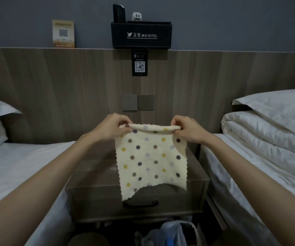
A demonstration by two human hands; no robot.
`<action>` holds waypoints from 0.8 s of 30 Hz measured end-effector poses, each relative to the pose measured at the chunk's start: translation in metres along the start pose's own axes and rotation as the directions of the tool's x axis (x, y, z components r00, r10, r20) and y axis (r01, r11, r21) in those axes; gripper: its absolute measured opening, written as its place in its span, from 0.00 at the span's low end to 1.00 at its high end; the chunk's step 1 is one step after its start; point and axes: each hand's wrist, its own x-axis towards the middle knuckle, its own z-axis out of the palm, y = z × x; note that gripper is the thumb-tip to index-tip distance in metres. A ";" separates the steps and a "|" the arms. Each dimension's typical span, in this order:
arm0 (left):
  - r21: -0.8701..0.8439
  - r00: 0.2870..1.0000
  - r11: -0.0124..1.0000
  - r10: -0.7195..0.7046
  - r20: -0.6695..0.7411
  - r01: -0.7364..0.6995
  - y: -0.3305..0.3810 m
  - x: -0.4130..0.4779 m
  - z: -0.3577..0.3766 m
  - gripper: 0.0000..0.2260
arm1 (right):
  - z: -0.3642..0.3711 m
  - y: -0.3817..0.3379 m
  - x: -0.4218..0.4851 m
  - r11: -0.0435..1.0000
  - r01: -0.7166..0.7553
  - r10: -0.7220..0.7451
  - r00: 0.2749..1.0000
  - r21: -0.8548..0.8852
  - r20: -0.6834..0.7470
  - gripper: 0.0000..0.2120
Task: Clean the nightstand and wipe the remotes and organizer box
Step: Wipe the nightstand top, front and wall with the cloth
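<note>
Left hand (pixel 111 127) and right hand (pixel 187 129), raised to the same height, each pinch one top corner of a cream polka-dot cloth (pixel 152 160) with a scalloped edge and yellow, brown, purple and pale grey dots. Thumbs and curled fingers close on the rolled upper hem, and neither hand holds anything else. Cloth hangs flat and spread between the two hands, its lower edge free and slightly arched. It hangs in the air in front of the dark brown wooden nightstand (pixel 93 174), hiding part of the top and drawer front from this view. A black drawer handle (pixel 140 204) shows just below the cloth's lower edge. Nightstand stands between a white-sheeted left bed (pixel 19 166) and right bed (pixel 249 166). Black rectangular organizer box (pixel 141 35) with white hotel lettering sits at the top edge of the wood-panelled wall (pixel 72 86), well above the hands and apart from the cloth. Black remotes (pixel 119 13) stand upright at its left end, their number unclear. Just right of them is a small white object (pixel 137 16) that cannot be identified.
</note>
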 end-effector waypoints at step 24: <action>0.023 0.992 0.999 0.045 -0.120 -0.043 -0.103 0.200 0.097 0.02 | 0.047 0.161 0.165 0.984 -0.168 0.180 0.930 0.064 -0.321 0.12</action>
